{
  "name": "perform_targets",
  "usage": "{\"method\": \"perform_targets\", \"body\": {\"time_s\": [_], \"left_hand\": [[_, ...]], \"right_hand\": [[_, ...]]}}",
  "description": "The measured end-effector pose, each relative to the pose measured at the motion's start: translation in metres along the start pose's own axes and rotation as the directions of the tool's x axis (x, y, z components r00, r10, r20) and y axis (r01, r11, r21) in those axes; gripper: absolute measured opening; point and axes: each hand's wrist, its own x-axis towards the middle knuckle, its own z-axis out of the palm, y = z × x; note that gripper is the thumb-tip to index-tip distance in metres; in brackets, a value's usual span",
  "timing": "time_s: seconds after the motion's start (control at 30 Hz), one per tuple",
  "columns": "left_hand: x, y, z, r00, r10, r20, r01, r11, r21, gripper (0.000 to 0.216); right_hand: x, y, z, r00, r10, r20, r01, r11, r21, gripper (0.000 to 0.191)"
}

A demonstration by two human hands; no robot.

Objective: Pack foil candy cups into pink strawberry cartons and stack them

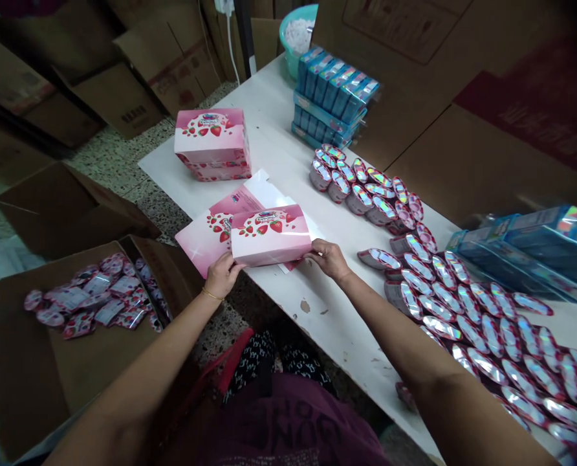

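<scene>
A pink strawberry-printed carton (270,236) rests on the white table (288,175), on top of flat unfolded pink cartons (206,236). My left hand (222,274) grips its near left corner, fingers closed on the edge. At its right end my right hand (328,257) holds it with fingers curled on the flap. A gold bangle circles my left wrist.
Stacked finished pink cartons (213,142) stand further back. Several foil-lidded cups (414,259) lie in rows across the table's right side. Blue cartons (334,94) are stacked behind, more blue packs (535,249) at right. An open cardboard box (75,336) of cups sits on the floor at left.
</scene>
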Motion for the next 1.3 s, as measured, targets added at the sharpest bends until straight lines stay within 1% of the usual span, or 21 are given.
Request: {"method": "perform_targets", "body": {"time_s": [0.07,0.2,0.37,0.47,0.53,0.6,0.67,0.73,0.77,0.83,0.9,1.07,1.2,1.23,1.27,1.3], "left_hand": [[-0.001,-0.001,0.001,1.000,0.023,-0.003,-0.023,1.000,0.007,0.021],[-0.001,-0.004,0.003,0.998,0.061,-0.018,-0.060,0.998,0.021,0.021],[0.000,-0.003,0.002,0.997,0.077,-0.007,-0.076,0.996,0.055,0.018],[0.001,0.001,0.002,0.996,0.087,-0.011,-0.086,0.993,0.075,0.016],[0.000,0.003,0.002,0.996,0.085,-0.025,-0.082,0.993,0.089,0.014],[0.000,0.005,0.002,0.996,0.079,-0.040,-0.075,0.993,0.096,0.012],[0.001,0.006,0.002,0.996,0.077,-0.044,-0.072,0.993,0.090,0.011],[0.001,0.005,0.002,0.996,0.072,-0.043,-0.069,0.995,0.077,0.011],[0.001,0.004,0.002,0.997,0.068,-0.042,-0.065,0.996,0.068,0.012],[0.000,0.003,0.001,0.997,0.055,-0.050,-0.053,0.998,0.045,0.015],[-0.001,0.002,0.002,0.997,0.046,-0.060,-0.046,0.999,0.015,0.017],[-0.002,-0.001,0.007,0.994,0.061,-0.095,-0.062,0.998,-0.002,0.015],[-0.001,-0.005,0.006,0.995,0.073,-0.073,-0.075,0.997,-0.028,0.014],[-0.002,-0.004,0.004,0.994,0.067,-0.085,-0.070,0.997,-0.039,0.014],[-0.005,-0.001,0.003,0.991,0.050,-0.126,-0.056,0.998,-0.043,0.016],[-0.008,0.004,0.003,0.980,0.029,-0.196,-0.037,0.999,-0.036,0.023]], "right_hand": [[-0.001,0.002,0.004,0.999,-0.014,-0.030,0.013,0.998,-0.057,0.023],[-0.007,0.006,0.024,0.985,0.007,-0.173,-0.039,0.982,-0.183,0.023],[-0.014,0.005,0.050,0.949,0.032,-0.313,-0.114,0.963,-0.246,0.017],[-0.014,0.001,0.054,0.920,0.066,-0.387,-0.171,0.955,-0.244,0.016],[-0.013,-0.001,0.048,0.930,0.065,-0.361,-0.155,0.962,-0.225,0.019],[-0.010,-0.002,0.035,0.964,0.052,-0.261,-0.102,0.978,-0.183,0.025],[-0.007,-0.001,0.020,0.988,0.067,-0.140,-0.082,0.991,-0.104,0.029],[-0.003,0.001,0.009,0.992,0.104,-0.067,-0.108,0.993,-0.048,0.025],[-0.001,0.002,0.005,0.991,0.118,-0.054,-0.120,0.992,-0.036,0.022],[0.003,0.004,0.003,0.990,0.124,-0.067,-0.126,0.991,-0.033,0.022],[0.004,0.005,0.006,0.986,0.122,-0.113,-0.126,0.992,-0.029,0.022],[0.001,0.003,0.013,0.970,0.132,-0.204,-0.139,0.990,-0.019,0.018],[0.000,0.002,0.015,0.961,0.110,-0.252,-0.115,0.993,-0.007,0.016],[0.000,0.002,0.015,0.960,0.104,-0.261,-0.112,0.994,-0.015,0.016],[0.000,0.001,0.015,0.958,0.104,-0.268,-0.115,0.993,-0.028,0.017],[0.001,0.001,0.015,0.957,0.106,-0.271,-0.122,0.992,-0.042,0.017]]}}
